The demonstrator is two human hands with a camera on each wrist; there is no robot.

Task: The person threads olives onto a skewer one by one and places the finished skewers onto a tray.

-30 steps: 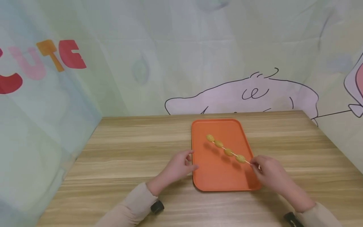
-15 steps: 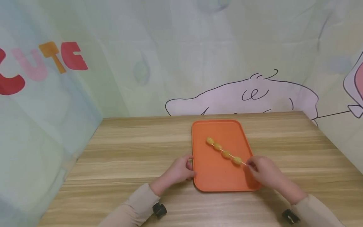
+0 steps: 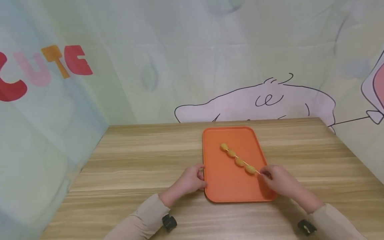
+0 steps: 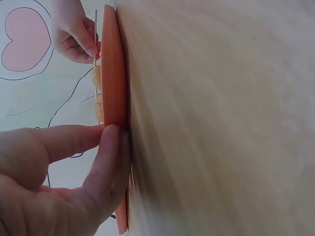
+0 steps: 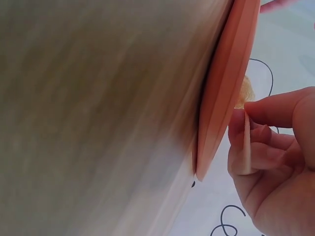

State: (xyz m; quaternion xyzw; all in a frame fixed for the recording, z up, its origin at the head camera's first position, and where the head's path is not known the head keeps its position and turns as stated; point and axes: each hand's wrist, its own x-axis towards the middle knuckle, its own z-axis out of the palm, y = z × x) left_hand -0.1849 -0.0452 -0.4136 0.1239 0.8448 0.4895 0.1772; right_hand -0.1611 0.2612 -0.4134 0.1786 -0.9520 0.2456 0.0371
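Note:
An orange tray [image 3: 231, 188] lies on the wooden table with a skewer of several yellow-brown balls [image 3: 239, 162] slanting across it. My right hand [image 3: 279, 180] pinches the bare end of the stick between thumb and fingers over the tray's right edge. In the right wrist view the stick [image 5: 247, 142] runs down past the curled fingers [image 5: 263, 157]. My left hand [image 3: 190, 179] grips the tray's left edge. The left wrist view has the thumb [image 4: 74, 137] at the rim and fingertips [image 4: 110, 147] against the tray's outer side. Whether the balls touch the tray is hard to tell.
The wooden table [image 3: 144, 156] reaches back to a printed cloth backdrop [image 3: 195, 60] with a cartoon figure and large letters. Black wrist straps [image 3: 169, 222] show at both sleeves.
My left hand has closed onto the tray's left edge. The right hand has moved slightly left, and the skewer has come lower toward the tray, its shadow no longer apart from it.

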